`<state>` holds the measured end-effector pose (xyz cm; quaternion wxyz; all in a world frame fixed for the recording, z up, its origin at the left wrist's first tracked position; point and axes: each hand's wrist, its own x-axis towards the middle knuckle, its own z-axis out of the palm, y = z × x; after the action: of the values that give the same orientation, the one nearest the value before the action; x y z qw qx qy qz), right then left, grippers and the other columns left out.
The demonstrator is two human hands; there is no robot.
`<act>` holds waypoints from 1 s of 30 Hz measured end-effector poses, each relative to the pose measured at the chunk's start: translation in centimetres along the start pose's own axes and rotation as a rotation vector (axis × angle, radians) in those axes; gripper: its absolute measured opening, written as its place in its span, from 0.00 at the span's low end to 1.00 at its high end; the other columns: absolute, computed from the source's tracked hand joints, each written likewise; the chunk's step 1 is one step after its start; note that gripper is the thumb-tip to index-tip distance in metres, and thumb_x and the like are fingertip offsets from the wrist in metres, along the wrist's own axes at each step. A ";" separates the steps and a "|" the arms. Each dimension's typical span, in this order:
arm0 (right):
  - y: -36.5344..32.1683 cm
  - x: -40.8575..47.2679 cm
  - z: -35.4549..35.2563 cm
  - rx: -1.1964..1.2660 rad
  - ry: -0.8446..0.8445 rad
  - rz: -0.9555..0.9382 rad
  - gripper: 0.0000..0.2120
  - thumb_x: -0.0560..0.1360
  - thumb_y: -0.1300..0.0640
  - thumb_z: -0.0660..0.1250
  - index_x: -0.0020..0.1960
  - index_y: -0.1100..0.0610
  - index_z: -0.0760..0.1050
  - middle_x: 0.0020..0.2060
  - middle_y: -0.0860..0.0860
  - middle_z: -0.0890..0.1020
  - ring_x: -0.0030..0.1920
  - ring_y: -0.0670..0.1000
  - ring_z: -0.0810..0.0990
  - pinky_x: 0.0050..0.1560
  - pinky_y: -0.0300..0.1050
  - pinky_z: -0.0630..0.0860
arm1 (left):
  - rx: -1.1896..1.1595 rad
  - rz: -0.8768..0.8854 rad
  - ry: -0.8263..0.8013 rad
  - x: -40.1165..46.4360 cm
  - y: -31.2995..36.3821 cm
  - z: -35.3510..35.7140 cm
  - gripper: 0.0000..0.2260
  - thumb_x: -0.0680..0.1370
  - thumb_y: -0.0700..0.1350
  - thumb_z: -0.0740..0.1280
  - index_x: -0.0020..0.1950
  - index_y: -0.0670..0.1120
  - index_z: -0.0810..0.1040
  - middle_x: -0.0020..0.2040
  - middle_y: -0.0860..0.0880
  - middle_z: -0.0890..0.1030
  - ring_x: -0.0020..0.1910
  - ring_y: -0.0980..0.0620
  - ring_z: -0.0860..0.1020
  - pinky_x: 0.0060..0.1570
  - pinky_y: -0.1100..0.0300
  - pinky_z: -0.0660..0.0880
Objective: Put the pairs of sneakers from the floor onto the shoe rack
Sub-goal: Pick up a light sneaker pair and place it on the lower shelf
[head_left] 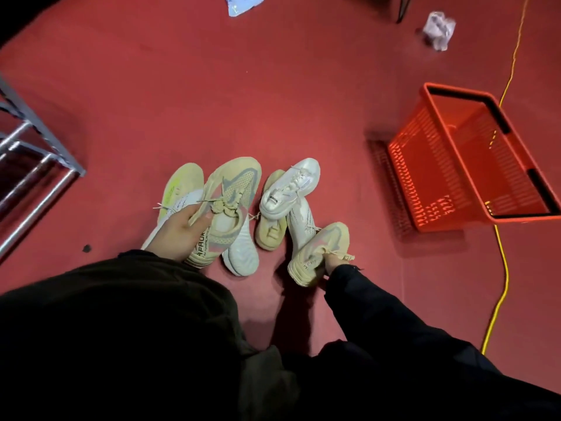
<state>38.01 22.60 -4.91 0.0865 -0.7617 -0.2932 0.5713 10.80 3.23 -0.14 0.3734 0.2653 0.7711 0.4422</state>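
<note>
Several pale sneakers lie in a heap on the red floor. My left hand (179,235) grips a beige sneaker with grey and pink panels (230,196) at its collar; a white and neon-yellow sneaker (182,189) lies just left of it. My right hand (332,264) is closed on the matching beige sneaker (318,253) at its laces, nearer to me. A white sneaker (291,186) rests on top of a tan one (271,232), with another white one (300,223) beside them. The metal shoe rack (33,147) stands at the left edge.
An orange plastic basket (473,156) lies tipped on the floor to the right. A yellow cable (504,268) runs along the right side. Crumpled plastic (438,30) and a pale bag (243,4) lie at the far end.
</note>
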 end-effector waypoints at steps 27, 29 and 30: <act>-0.8 -24.5 30.5 -0.530 -1.138 -0.464 0.19 0.69 0.50 0.76 0.55 0.60 0.84 0.50 0.62 0.86 0.52 0.62 0.84 0.62 0.62 0.78 | -0.366 -0.331 1.151 -15.4 -5.8 -21.8 0.19 0.84 0.56 0.55 0.54 0.43 0.79 0.52 0.46 0.81 0.52 0.46 0.78 0.56 0.51 0.72; 0.1 -26.3 32.9 -0.562 -1.167 -0.491 0.20 0.64 0.50 0.77 0.52 0.60 0.85 0.50 0.63 0.86 0.50 0.61 0.84 0.63 0.63 0.77 | -0.350 -0.340 1.207 -15.7 -6.6 -23.9 0.20 0.84 0.55 0.55 0.45 0.42 0.76 0.44 0.46 0.78 0.46 0.47 0.74 0.48 0.53 0.68; 0.4 -27.2 34.0 -0.568 -1.179 -0.504 0.18 0.66 0.53 0.77 0.53 0.60 0.84 0.50 0.62 0.86 0.50 0.59 0.85 0.61 0.61 0.78 | -0.355 -0.351 1.221 -15.7 -6.8 -24.8 0.21 0.84 0.55 0.55 0.43 0.41 0.73 0.40 0.48 0.75 0.44 0.48 0.72 0.45 0.53 0.65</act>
<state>2.06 0.49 5.91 -0.1597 -0.2267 -0.5968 0.7529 -0.70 -23.59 7.46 -0.0264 -0.2283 0.7915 0.5663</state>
